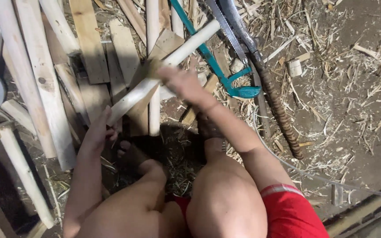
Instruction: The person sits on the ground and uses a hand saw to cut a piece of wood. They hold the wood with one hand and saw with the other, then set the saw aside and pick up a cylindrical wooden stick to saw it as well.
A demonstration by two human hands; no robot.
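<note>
1. Head view: the person squats over a dirt floor (353, 110) strewn with wood shavings, knees filling the lower middle of the picture.
2. The left hand (98, 130) is wrapped around the low end of a pale round wooden stick (164, 66), which slants up toward the top middle; holding the end this way appears to steady it.
3. The right hand (182, 83) is blurred with motion on the stick's middle. It seems to hold a small dark tool, but I cannot tell whether the fingers are spread or pinched.
4. A teal-framed hacksaw (219, 66) lies on the floor just beyond the right hand, beside a long blade with a wrapped handle (272, 97).
5. Planks and poles (45, 79) are piled along the left side.
</note>
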